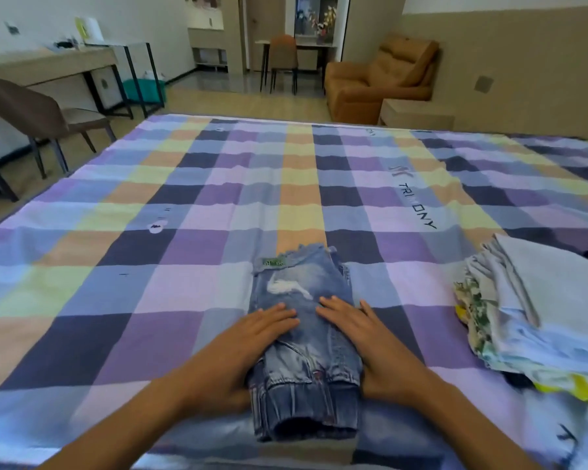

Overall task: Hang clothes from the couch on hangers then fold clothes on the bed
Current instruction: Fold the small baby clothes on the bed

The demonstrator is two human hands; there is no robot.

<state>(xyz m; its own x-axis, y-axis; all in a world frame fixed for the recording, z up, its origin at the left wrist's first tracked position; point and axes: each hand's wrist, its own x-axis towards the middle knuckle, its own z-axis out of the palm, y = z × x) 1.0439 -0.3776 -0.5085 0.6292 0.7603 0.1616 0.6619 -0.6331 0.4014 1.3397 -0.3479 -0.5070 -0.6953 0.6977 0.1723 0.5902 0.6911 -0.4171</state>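
A pair of small faded blue jeans (pixel 302 286) lies folded lengthwise on the checked bed sheet (pixel 184 205), waistband away from me and elastic cuffs toward me. My left hand (pixel 248 344) lies flat on the left side of the jeans, fingers straight. On the right side my right hand (pixel 367 340) presses flat in the same way. Neither hand grips the cloth.
A stack of folded clothes (pixel 537 317) sits on the bed at the right. Beyond the bed stand an orange couch (pixel 381 76), a dining chair (pixel 282 59), a desk (pixel 48 66) and a brown chair (pixel 31 113) at the left.
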